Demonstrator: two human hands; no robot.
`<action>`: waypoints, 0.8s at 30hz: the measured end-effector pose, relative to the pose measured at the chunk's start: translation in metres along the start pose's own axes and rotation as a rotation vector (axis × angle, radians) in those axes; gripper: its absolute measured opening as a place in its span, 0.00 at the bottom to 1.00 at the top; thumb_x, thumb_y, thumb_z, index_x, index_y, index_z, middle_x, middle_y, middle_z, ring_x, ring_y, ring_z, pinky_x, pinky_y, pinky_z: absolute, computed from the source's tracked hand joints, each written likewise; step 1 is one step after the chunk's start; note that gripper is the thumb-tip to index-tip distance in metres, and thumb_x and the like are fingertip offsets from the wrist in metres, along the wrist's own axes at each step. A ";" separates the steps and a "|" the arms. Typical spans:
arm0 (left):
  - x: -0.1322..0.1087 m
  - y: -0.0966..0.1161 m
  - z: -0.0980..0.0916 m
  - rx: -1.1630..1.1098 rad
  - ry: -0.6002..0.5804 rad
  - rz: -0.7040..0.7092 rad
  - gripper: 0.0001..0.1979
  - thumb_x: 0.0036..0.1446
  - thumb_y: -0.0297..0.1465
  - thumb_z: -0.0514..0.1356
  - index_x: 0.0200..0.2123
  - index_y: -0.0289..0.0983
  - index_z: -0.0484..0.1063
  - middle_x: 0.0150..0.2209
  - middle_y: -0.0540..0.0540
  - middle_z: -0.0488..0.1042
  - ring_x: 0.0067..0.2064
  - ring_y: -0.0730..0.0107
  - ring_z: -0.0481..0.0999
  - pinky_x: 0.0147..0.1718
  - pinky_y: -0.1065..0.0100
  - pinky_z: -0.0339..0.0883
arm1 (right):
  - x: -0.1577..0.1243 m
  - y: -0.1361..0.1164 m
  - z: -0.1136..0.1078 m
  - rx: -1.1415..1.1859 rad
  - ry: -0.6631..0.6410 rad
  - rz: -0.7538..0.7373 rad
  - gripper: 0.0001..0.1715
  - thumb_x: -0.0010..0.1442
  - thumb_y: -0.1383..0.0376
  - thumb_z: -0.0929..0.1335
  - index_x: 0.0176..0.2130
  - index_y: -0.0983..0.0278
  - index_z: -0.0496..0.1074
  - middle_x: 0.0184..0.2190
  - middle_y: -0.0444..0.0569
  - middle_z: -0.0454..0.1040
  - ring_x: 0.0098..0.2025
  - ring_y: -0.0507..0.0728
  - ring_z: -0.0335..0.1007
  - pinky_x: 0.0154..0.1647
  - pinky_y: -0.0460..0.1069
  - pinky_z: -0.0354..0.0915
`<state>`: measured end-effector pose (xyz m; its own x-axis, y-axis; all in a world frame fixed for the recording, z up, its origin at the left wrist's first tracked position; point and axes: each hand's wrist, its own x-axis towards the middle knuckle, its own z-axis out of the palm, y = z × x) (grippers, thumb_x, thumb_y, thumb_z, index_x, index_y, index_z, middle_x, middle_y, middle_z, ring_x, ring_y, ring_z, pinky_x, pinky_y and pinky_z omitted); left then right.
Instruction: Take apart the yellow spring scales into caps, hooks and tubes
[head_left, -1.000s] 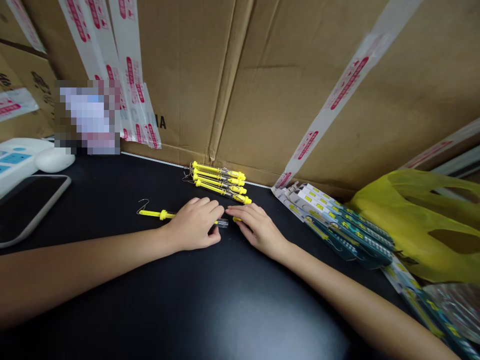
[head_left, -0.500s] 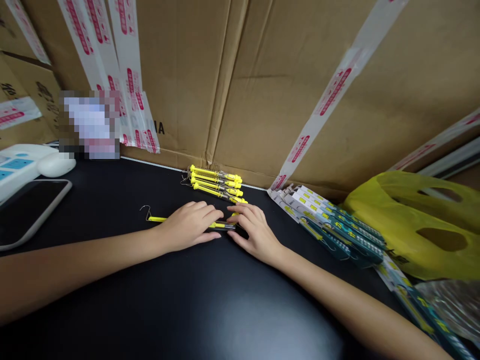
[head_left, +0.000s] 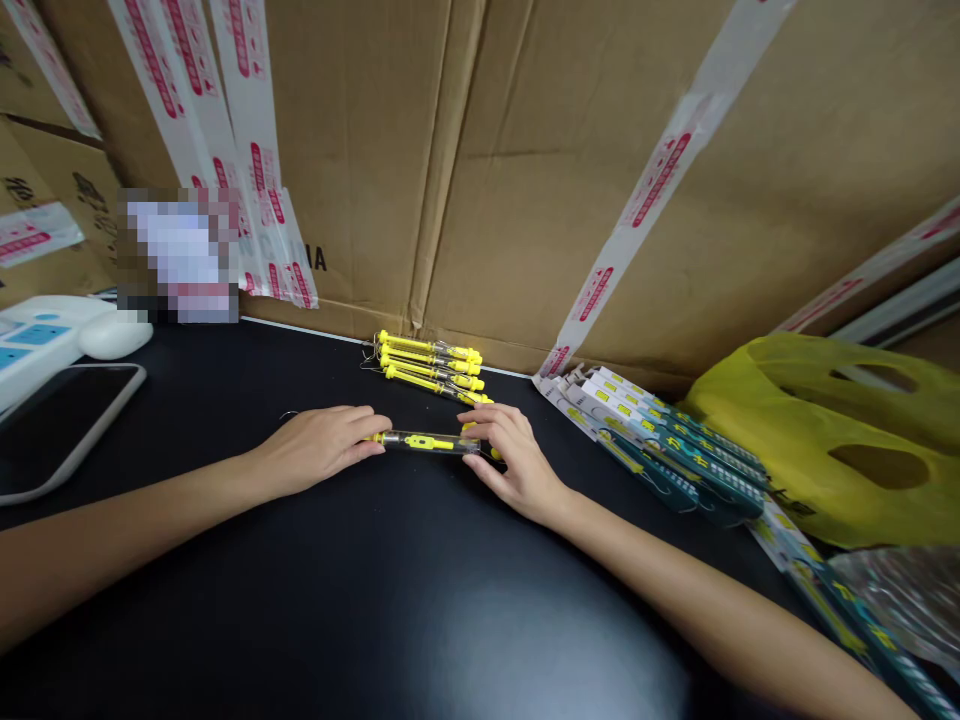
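A clear-tubed spring scale (head_left: 431, 442) with yellow fittings lies level between my hands, low over the black table. My left hand (head_left: 326, 448) closes its fingers on the yellow left end. Past its wrist a bit of the wire hook (head_left: 287, 414) shows; the rod between is hidden by the hand. My right hand (head_left: 511, 460) pinches the other end, where a yellow cap peeks out between the fingers. Just behind, several similar yellow spring scales (head_left: 431, 367) lie side by side with their hooks to the left.
Flat teal-and-white packages (head_left: 660, 440) are stacked at right, beside a yellow plastic bag (head_left: 817, 440) and clear plastic wrap (head_left: 907, 600). At left lie a phone (head_left: 64, 425) and a white power strip (head_left: 37, 335). A taped cardboard box (head_left: 570, 200) walls off the back.
My left hand has slid left along the spring scale, so more of its clear tube shows. My right hand stays at the right end.
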<state>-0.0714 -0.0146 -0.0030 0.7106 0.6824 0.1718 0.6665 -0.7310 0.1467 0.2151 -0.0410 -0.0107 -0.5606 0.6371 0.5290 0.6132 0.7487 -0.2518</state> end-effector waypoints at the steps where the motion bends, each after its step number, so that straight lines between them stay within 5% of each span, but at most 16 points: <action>1: -0.001 0.000 0.001 0.011 0.003 -0.011 0.17 0.66 0.42 0.43 0.48 0.42 0.65 0.40 0.49 0.71 0.40 0.68 0.73 0.34 0.71 0.62 | 0.000 0.000 0.000 0.010 0.002 -0.005 0.09 0.61 0.63 0.64 0.44 0.60 0.64 0.49 0.51 0.69 0.55 0.60 0.60 0.56 0.60 0.56; 6: -0.004 -0.001 0.003 0.003 0.036 -0.041 0.18 0.64 0.45 0.44 0.50 0.46 0.65 0.41 0.52 0.74 0.38 0.70 0.75 0.28 0.74 0.60 | -0.001 0.002 0.000 0.064 0.014 0.000 0.09 0.61 0.63 0.64 0.44 0.59 0.64 0.48 0.51 0.70 0.54 0.61 0.61 0.56 0.61 0.57; 12: -0.003 0.005 0.001 -0.044 0.074 -0.057 0.18 0.64 0.43 0.45 0.52 0.45 0.63 0.45 0.51 0.73 0.40 0.70 0.75 0.33 0.73 0.63 | 0.000 0.000 -0.003 0.131 0.039 0.048 0.09 0.61 0.64 0.64 0.44 0.59 0.64 0.48 0.52 0.70 0.54 0.61 0.61 0.55 0.61 0.58; 16: -0.003 0.008 -0.001 -0.087 0.030 -0.061 0.15 0.65 0.37 0.44 0.51 0.41 0.61 0.46 0.49 0.72 0.42 0.68 0.75 0.38 0.69 0.65 | 0.000 0.000 -0.004 0.188 0.087 0.082 0.09 0.62 0.65 0.62 0.45 0.59 0.63 0.47 0.52 0.70 0.53 0.60 0.61 0.55 0.60 0.59; 24: -0.003 0.002 0.006 -0.049 0.001 -0.052 0.18 0.66 0.40 0.42 0.54 0.45 0.60 0.47 0.49 0.71 0.40 0.68 0.75 0.32 0.71 0.65 | -0.002 0.001 -0.004 0.236 0.115 0.078 0.08 0.63 0.63 0.61 0.44 0.59 0.62 0.47 0.53 0.69 0.52 0.61 0.62 0.54 0.62 0.60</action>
<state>-0.0710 -0.0176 -0.0087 0.6752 0.7191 0.1642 0.6902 -0.6945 0.2032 0.2185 -0.0423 -0.0087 -0.4412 0.6799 0.5858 0.4981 0.7285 -0.4703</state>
